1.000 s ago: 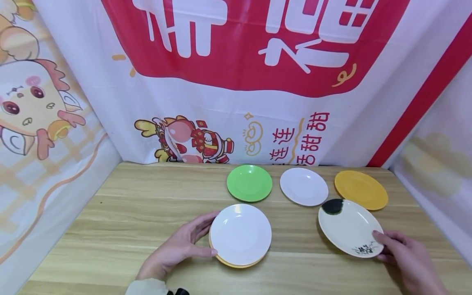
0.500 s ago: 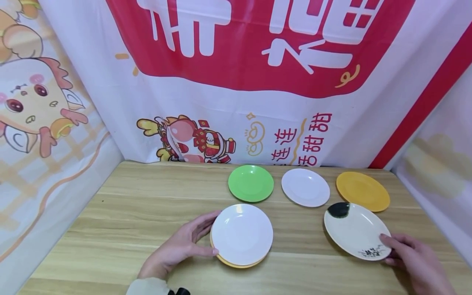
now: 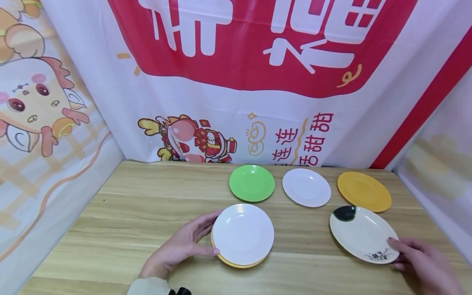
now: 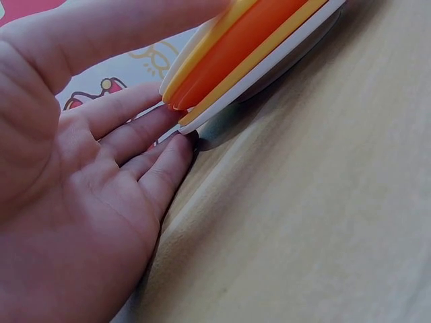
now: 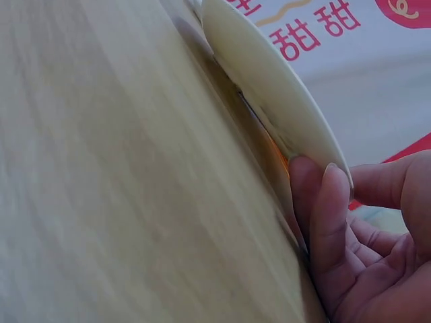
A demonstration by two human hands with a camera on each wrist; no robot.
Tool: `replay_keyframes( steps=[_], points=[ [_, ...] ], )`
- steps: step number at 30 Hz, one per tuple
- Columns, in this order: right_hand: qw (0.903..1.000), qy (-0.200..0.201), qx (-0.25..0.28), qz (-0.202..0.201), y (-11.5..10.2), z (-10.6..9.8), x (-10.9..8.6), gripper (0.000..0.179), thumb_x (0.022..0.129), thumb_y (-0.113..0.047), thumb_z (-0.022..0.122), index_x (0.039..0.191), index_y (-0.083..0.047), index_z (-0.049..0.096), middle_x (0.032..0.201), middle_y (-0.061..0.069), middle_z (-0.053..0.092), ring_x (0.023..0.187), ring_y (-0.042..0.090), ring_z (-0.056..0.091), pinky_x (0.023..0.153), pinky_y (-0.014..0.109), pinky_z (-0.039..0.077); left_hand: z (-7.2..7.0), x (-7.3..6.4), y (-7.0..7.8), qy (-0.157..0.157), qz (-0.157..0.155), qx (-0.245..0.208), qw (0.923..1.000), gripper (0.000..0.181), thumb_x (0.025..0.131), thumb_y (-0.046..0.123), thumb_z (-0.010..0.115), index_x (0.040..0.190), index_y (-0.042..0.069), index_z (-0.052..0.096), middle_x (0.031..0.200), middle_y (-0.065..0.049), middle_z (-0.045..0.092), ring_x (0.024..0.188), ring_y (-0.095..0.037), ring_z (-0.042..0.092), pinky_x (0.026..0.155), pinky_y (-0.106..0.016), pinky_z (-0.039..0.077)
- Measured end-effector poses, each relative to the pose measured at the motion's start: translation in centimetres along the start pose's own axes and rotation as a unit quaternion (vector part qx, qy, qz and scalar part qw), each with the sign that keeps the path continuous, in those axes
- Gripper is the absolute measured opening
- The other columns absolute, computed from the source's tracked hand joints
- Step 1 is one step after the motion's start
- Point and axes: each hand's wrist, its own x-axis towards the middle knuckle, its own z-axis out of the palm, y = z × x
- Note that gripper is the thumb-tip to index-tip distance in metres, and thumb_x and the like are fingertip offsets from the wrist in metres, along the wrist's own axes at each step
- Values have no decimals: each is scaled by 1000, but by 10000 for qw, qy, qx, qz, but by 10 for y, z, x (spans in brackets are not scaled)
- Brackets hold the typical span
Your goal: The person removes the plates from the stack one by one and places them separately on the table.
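In the head view my left hand (image 3: 180,248) lies against the left side of a stack of plates (image 3: 243,233), a white one on top. The left wrist view shows white, yellow and orange rims (image 4: 232,57) in the stack, with my fairly straight fingers touching the edge. At right, my right hand (image 3: 424,260) pinches the rim of a cream plate (image 3: 363,235) with a dark green patch and a small dark plant print. Thumb on top and fingers underneath, it holds this plate (image 5: 269,81) tilted, close over the table, as the right wrist view shows.
Along the back of the wooden table (image 3: 147,213) lie a green plate (image 3: 252,183), a white plate (image 3: 307,187) and a yellow plate (image 3: 363,190) in a row. Behind them hangs a printed red and white cloth (image 3: 206,102); more cloth walls stand left and right.
My right hand has moved right and slightly nearer with the cream plate in it. The left hand and the stack keep their place, apart from a slight shift of the whole view.
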Motion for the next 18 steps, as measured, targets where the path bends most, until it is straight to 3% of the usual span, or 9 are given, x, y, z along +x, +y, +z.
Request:
replay_keyframes(
  steps=[3,11,18],
  points=[
    [9996,87,-261,-16,4,-5,0,83,107,-53,59,151,15,40,89,-2,66,76,15,65,69,26,63,0,0,0,16,-42,-5,10000,95,82,6,92,163,15,45,173,-7,40,163,-38,30,118,-8,37],
    [9963,-251,-769,-294,12,-25,0,59,108,-52,59,120,6,66,83,-9,67,72,7,67,68,23,61,0,0,1,19,-17,9,10000,96,81,6,92,163,14,45,173,-8,40,163,-38,30,119,-8,37],
    [9956,191,-915,-70,21,-29,4,57,106,-50,63,114,6,70,79,-4,68,69,10,68,65,25,61,1,0,0,-6,-5,-20,10000,95,81,5,92,163,13,45,173,-8,40,163,-39,30,118,-8,37]
  ],
)
